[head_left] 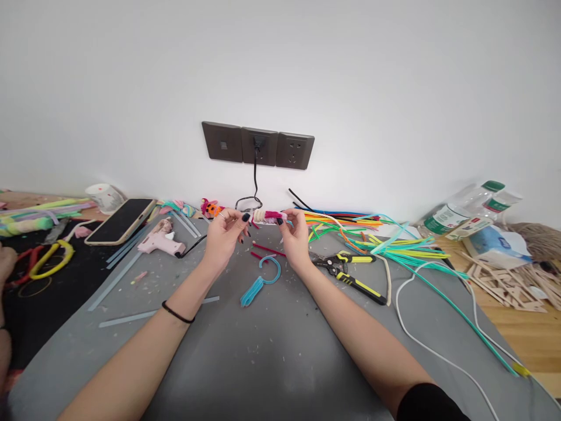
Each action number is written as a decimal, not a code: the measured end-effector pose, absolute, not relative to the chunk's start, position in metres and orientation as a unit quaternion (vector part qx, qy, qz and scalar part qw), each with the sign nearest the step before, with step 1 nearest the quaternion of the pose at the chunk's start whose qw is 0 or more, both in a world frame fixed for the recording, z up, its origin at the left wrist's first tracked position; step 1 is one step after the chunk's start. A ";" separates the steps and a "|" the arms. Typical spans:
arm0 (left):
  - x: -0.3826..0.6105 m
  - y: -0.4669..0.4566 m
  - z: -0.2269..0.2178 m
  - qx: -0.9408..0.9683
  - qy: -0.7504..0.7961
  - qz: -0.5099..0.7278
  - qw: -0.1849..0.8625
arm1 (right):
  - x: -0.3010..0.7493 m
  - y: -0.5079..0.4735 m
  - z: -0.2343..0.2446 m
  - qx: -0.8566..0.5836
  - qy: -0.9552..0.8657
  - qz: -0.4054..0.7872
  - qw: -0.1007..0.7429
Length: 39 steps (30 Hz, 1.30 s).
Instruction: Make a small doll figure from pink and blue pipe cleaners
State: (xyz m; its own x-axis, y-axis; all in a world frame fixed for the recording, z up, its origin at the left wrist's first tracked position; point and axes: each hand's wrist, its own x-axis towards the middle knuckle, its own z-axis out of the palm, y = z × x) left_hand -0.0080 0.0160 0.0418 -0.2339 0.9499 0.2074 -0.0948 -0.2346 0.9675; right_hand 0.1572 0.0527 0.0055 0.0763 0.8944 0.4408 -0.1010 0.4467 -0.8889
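Observation:
Both my hands are raised above the grey mat [263, 351] and pinch one small piece between them: a short roll of cream and pink-red pipe cleaner [268, 217]. My left hand [225, 237] grips its left end with thumb and fingers closed. My right hand [295, 234] pinches its right end. Under the hands lie a blue bent pipe cleaner [260, 282] and short red pieces [263, 250]. Black and yellow pliers [353, 275] rest just right of my right wrist.
A pink glue gun [160, 241] and a phone [120, 220] lie at the left, with clear glue sticks [144, 316]. Several coloured pipe cleaners [377, 234] fan out at the right, beside white cord [421, 339], wooden sticks [508, 283] and bottles [464, 207]. Another person's hand [5, 263] shows at the far left.

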 end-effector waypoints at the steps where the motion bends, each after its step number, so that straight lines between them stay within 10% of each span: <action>1: -0.008 0.016 0.041 0.461 0.463 0.639 0.406 | 0.157 0.053 0.005 -0.355 -0.558 0.388 0.642; 39: -0.005 0.012 0.049 0.458 0.454 0.620 0.446 | 0.157 0.053 0.005 -0.363 -0.561 0.383 0.637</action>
State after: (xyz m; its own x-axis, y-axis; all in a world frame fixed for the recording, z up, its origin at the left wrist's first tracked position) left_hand -0.0051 0.0120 0.0494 -0.1818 0.9696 0.1639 -0.1374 -0.1901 0.9721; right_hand 0.1574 0.0530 0.0049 0.0765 0.8959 0.4376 -0.0800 0.4430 -0.8929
